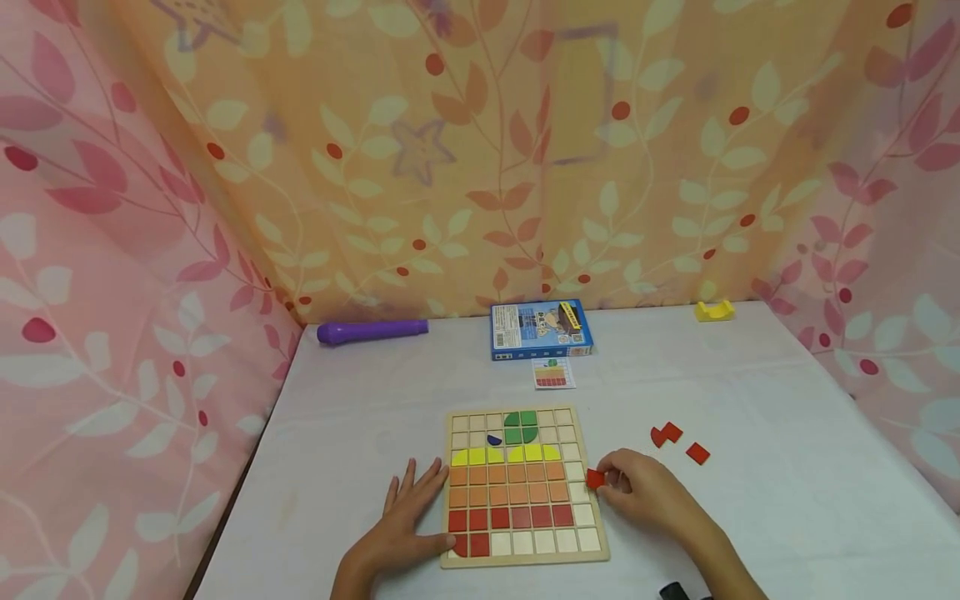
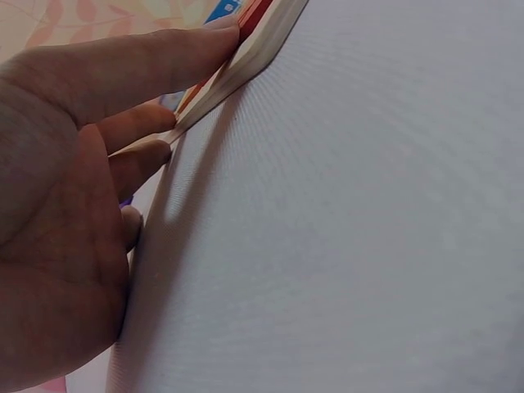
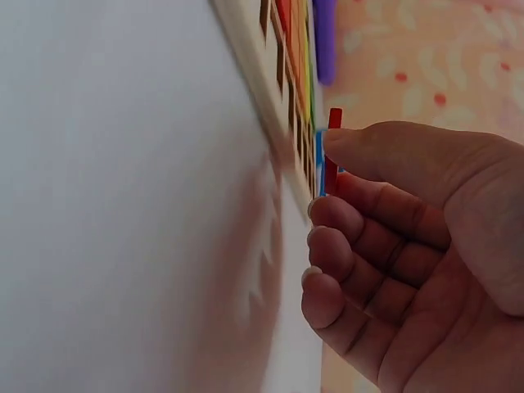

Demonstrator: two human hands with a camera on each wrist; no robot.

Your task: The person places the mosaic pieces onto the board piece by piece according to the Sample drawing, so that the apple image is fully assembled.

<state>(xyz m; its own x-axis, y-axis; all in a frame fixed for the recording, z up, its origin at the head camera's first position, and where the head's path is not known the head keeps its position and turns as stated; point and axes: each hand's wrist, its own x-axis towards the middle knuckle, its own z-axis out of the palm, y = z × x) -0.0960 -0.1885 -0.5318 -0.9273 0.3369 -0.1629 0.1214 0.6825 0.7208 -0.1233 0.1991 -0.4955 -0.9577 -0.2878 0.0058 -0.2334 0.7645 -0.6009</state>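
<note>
My right hand (image 1: 647, 493) pinches a red square tile (image 1: 595, 478) between thumb and forefinger at the right edge of a wooden grid board (image 1: 525, 562). In the right wrist view the tile (image 3: 335, 119) stands edge-on, its lower part hidden by the thumb. My left hand (image 1: 399, 532) lies at the board's left side with fingers stretched out. Its thumb touches the lower left corner, by a rounded red tile (image 1: 461, 547); in the left wrist view fingertips (image 2: 166, 120) meet the board's edge. Green, blue, yellow, orange and red tiles fill part of the grid; the bottom row holds two red ones at left.
Several loose red tiles (image 1: 697, 453) lie right of the board. Behind it are a small pattern card (image 1: 553, 380) and a blue box (image 1: 542, 330). A purple microphone-shaped object (image 1: 373, 332) lies back left, a yellow piece (image 1: 714, 312) back right. Patterned cloth surrounds the table.
</note>
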